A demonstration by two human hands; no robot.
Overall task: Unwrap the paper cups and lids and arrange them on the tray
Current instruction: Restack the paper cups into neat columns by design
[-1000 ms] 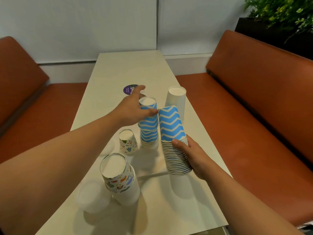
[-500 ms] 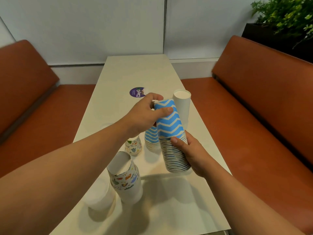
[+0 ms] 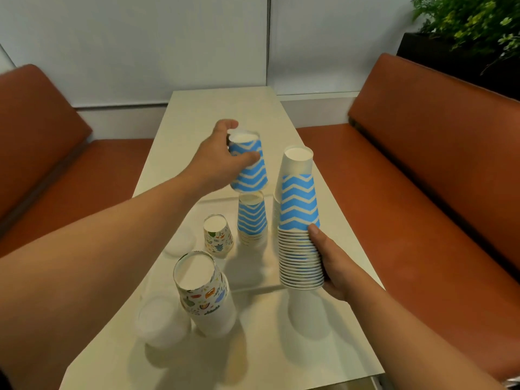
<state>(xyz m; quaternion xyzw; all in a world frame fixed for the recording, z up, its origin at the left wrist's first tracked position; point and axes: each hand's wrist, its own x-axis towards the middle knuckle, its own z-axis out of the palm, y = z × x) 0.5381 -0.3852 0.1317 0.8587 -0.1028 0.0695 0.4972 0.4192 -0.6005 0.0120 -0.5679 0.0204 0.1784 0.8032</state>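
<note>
My left hand (image 3: 218, 161) grips a single blue zigzag cup (image 3: 249, 164), upside down, in the air just above a short stack of blue zigzag cups (image 3: 251, 219) on the table. My right hand (image 3: 333, 263) holds a tall stack of blue zigzag cups (image 3: 299, 235) by its lower rims, lifted off the table. A white cup stack (image 3: 297, 161) stands behind it. One small patterned cup (image 3: 217, 234) and a patterned cup stack (image 3: 201, 288) stand upside down nearer me. Clear lids (image 3: 159, 323) sit at the near left.
The long cream table (image 3: 213, 108) runs away from me between two orange benches (image 3: 422, 164). A faint clear tray edge (image 3: 253, 289) crosses the table under the cups. A plant (image 3: 464, 21) stands at the far right.
My left hand pulled the top blue cup off the stack in my right hand and carried it left, over the short blue stack. The right hand kept its stack roughly in place.
</note>
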